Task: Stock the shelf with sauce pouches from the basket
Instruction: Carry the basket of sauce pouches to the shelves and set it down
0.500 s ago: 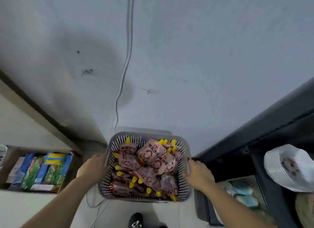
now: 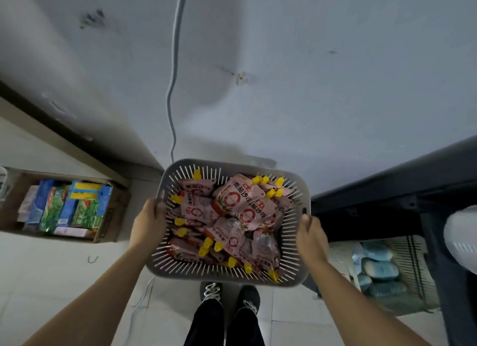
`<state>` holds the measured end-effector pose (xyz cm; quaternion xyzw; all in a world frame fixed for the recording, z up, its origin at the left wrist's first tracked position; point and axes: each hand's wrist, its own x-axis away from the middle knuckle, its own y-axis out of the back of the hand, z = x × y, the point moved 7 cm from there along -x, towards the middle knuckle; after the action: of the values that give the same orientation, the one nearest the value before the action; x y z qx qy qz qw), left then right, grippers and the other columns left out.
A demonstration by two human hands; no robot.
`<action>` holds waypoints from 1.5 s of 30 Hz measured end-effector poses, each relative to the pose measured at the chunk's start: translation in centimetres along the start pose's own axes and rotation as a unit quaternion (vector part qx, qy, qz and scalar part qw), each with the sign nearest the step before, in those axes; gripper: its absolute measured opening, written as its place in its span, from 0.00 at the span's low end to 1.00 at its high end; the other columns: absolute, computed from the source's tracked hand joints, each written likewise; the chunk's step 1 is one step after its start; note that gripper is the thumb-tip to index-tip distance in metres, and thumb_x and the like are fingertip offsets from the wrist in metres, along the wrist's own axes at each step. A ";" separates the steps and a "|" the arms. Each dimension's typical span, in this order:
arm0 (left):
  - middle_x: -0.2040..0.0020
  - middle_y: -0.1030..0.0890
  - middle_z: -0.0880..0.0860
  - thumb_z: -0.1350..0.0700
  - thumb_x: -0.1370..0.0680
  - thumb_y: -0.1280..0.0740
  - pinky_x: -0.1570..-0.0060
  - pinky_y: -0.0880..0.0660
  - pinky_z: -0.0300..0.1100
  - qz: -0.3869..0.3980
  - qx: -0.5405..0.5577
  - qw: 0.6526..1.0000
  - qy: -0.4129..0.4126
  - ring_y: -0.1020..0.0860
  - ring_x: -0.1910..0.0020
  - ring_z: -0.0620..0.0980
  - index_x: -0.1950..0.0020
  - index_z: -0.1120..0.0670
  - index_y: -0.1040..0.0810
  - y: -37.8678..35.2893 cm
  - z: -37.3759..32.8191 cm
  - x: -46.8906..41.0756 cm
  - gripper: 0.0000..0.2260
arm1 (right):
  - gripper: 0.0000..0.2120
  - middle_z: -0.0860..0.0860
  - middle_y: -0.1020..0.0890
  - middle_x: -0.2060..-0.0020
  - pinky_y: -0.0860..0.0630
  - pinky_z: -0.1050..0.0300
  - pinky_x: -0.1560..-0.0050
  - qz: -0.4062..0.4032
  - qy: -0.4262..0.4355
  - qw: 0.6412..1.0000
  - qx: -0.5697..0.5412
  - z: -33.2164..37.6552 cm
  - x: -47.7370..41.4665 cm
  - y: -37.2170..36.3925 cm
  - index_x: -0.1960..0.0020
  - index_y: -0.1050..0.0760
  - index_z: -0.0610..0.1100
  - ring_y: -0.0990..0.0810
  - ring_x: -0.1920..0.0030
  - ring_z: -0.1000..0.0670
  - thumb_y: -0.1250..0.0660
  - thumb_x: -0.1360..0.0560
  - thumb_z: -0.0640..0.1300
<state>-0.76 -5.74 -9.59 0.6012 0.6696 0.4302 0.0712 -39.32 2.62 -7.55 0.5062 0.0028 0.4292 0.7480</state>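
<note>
My left hand and right hand grip opposite rims of the slotted basket; its soft sauce pouches probably make it heavy.

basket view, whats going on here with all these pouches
A person stands holding a grey basket in the air by its two short sides: the left hand grips the left rim and the right hand the right rim. The basket is piled with pink sauce pouches with yellow caps. Neither hand holds a pouch, so stocking has not begun. A dark rack is on the right and a box of cartons on the left.
</note>
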 end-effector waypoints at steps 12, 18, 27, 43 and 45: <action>0.62 0.19 0.56 0.51 0.20 0.43 0.58 0.24 0.51 -0.039 0.135 0.984 0.110 0.21 0.62 0.56 0.61 0.51 0.23 0.9 2.2 1.5 0.13 | 0.21 0.49 0.21 0.67 0.35 0.60 0.69 -0.036 -0.090 0.980 -0.173 -0.7 0.0 0.6 0.60 0.22 0.42 0.24 0.67 0.51 0.44 0.18 0.54; 0.65 0.21 0.54 0.49 0.21 0.43 0.61 0.27 0.48 -0.085 0.189 0.962 0.177 0.24 0.66 0.55 0.59 0.51 0.22 2.5 5.9 7.7 0.13 | 0.20 0.49 0.20 0.71 0.32 0.60 0.72 0.008 -0.070 0.983 -0.168 0.5 1.0 2.1 0.63 0.21 0.44 0.23 0.72 0.51 0.41 0.20 0.55; 0.60 0.19 0.53 0.49 0.22 0.41 0.61 0.25 0.48 -0.206 0.299 0.891 0.272 0.22 0.62 0.55 0.52 0.49 0.21 5.9 11.1 23.3 0.10 | 0.16 0.50 0.25 0.72 0.34 0.60 0.78 0.171 0.045 0.975 -0.135 5.0 7.1 2.4 0.54 0.20 0.44 0.29 0.78 0.54 0.40 0.20 0.54; 0.77 0.34 0.50 0.54 0.19 0.43 0.80 0.43 0.33 -0.440 0.487 0.645 0.390 0.40 0.81 0.47 0.55 0.54 0.22 9.2 22.9 52.0 0.12 | 0.18 0.51 0.28 0.72 0.39 0.59 0.73 0.412 0.260 0.872 0.043 11.5 28.3 -8.7 0.59 0.21 0.43 0.33 0.75 0.53 0.41 0.19 0.53; 0.80 0.34 0.48 0.54 0.19 0.43 0.79 0.43 0.33 -0.459 0.500 0.617 0.399 0.39 0.81 0.47 0.55 0.56 0.22 9.5 24.2 54.5 0.12 | 0.19 0.52 0.28 0.74 0.39 0.62 0.76 0.426 0.276 0.860 0.048 11.8 31.5 -10.0 0.63 0.22 0.44 0.32 0.78 0.55 0.41 0.20 0.52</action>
<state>6.58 52.49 4.64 -0.0728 0.9325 0.1374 -0.3260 -7.88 12.81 4.15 0.3541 0.0139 0.8276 0.4354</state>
